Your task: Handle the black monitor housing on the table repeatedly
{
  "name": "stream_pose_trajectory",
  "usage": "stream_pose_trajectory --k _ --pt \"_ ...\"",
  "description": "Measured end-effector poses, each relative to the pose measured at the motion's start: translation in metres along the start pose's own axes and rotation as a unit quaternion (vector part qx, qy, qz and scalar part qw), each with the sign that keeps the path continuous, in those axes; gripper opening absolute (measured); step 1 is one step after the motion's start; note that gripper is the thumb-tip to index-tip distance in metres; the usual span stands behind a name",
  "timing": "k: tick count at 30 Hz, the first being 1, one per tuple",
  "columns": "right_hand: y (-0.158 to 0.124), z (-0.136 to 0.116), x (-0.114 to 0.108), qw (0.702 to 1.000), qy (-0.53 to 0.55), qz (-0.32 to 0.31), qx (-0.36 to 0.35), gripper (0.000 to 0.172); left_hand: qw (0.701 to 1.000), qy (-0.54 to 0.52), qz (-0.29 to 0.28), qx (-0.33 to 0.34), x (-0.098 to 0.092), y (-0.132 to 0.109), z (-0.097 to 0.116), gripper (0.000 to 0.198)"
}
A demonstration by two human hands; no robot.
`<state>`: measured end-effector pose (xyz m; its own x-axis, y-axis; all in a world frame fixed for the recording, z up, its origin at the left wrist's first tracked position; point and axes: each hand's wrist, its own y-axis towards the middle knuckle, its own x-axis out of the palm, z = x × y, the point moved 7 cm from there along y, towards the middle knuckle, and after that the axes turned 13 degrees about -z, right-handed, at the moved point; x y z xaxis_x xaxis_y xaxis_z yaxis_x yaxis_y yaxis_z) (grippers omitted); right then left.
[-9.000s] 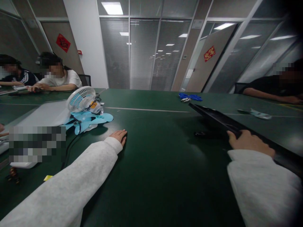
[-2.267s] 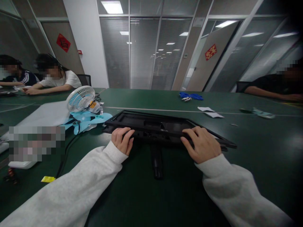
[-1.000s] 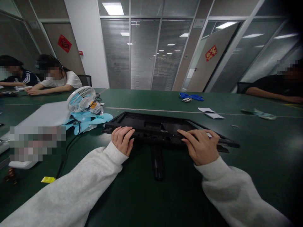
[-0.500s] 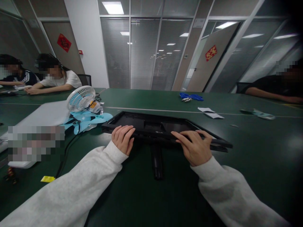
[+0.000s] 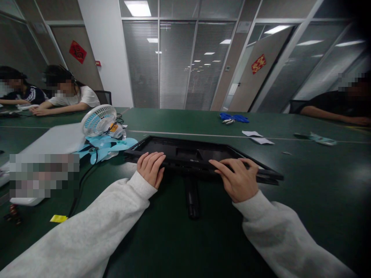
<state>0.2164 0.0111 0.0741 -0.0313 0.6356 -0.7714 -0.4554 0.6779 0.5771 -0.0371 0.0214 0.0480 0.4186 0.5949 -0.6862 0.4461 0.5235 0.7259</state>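
Observation:
A black monitor housing point(image 5: 187, 160) with a logo on its near edge lies in front of me on the green table, its hollow inside facing up. A black stand neck point(image 5: 191, 199) sticks out from under it toward me. My left hand point(image 5: 150, 168) is closed over the left part of the near edge, fingers on top and thumb below. On the right part of that edge, my right hand point(image 5: 238, 178) grips with bent fingers, its thumb hidden. Near the right corner the edge shows two layers with a gap between them.
Left of the housing stand a white fan point(image 5: 100, 120) and light-blue fan parts point(image 5: 111, 146), beside a white panel point(image 5: 58, 141). A black cable point(image 5: 82, 179) runs to a yellow tag point(image 5: 58, 219). Farther back lie blue gloves point(image 5: 236, 118) and white papers point(image 5: 257, 138). Other people sit around the table.

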Motion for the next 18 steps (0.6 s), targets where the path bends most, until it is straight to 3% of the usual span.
stream_pose_trajectory --k 18 --pt "0.0008 0.0000 -0.0001 0.999 0.044 -0.006 -0.004 0.028 0.999 0.014 -0.030 -0.012 0.0007 0.0033 0.0001 0.043"
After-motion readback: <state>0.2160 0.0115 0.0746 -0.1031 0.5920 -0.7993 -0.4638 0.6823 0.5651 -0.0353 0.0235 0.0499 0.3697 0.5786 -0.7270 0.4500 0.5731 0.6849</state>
